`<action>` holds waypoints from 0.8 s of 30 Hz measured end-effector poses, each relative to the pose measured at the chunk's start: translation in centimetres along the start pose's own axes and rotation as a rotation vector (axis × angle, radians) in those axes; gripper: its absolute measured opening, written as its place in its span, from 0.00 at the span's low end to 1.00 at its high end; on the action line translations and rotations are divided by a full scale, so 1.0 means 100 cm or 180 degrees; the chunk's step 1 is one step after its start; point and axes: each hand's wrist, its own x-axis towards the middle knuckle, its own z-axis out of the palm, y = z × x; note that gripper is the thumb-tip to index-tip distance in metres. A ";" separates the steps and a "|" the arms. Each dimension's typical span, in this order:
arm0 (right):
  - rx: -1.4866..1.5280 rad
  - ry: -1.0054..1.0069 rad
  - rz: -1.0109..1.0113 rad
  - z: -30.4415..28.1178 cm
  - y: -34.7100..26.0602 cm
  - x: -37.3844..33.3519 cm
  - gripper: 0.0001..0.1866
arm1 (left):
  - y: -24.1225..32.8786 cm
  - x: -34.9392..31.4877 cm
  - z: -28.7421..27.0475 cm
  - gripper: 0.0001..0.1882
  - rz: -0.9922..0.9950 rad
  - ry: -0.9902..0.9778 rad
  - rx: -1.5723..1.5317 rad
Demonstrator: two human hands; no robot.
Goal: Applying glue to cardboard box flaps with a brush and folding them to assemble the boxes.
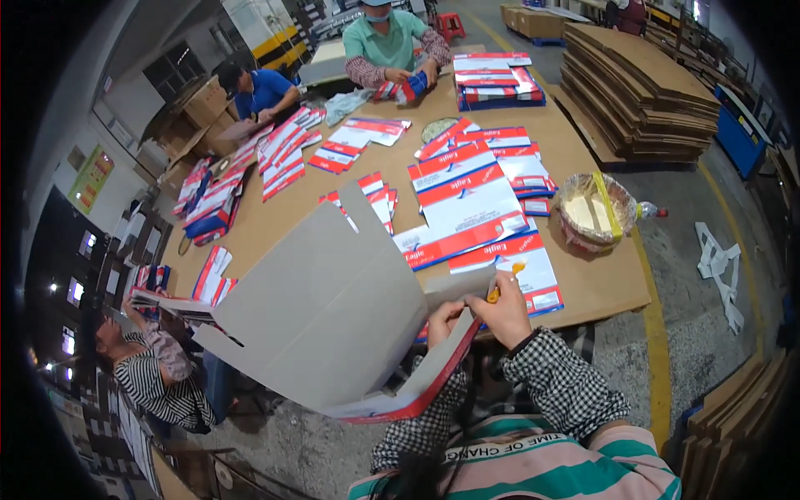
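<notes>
Flat grey cardboard box blank with red and blue printed face (333, 317), held at the near edge of the brown work table (600, 283).

Left hand (443, 317): fingers curled over the blank's upper right edge, gripping it. Right hand (507, 310): closed around a small orange-handled tool (497, 289), seemingly a brush, though it is too small to tell; tip near the blank's flap. The blank is tilted, overhanging the table toward the lap. Printed flat blanks (471, 200) lie stacked just beyond; a round lined basket (595, 211) sits right.

We are in a packaging workshop or factory floor: flat printed box blanks (467, 196) lie in heaps across our long tabletop (596, 279), tall stacks of brown corrugated sheets (642, 92) stand on the concrete floor (704, 333) with yellow lane lines (654, 333), and other workers (387, 42) fold cartons nearby.
</notes>
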 end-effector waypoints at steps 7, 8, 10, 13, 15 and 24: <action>0.0084 -0.0170 0.0126 0.000 -0.002 0.003 0.23 | 0.000 -0.004 0.011 0.12 0.0489 -0.0294 -0.0357; 0.0090 0.0062 -0.0100 0.000 -0.002 0.002 0.25 | 0.002 -0.004 0.013 0.10 0.0196 -0.0352 -0.0812; 0.0056 0.0266 -0.0288 -0.003 -0.001 0.002 0.26 | 0.003 -0.009 0.017 0.09 0.0616 0.0013 0.0084; -0.0066 0.0381 -0.0541 -0.018 -0.002 0.003 0.32 | 0.012 -0.011 0.020 0.11 0.0160 -0.0129 -0.0521; 0.0354 0.0629 -0.0647 -0.034 -0.008 0.006 0.31 | 0.015 -0.010 0.023 0.13 0.0256 -0.0118 -0.0820; 0.2006 0.0707 -0.1148 -0.127 -0.051 0.011 0.19 | 0.008 -0.019 0.017 0.13 0.1199 -0.0435 -0.0182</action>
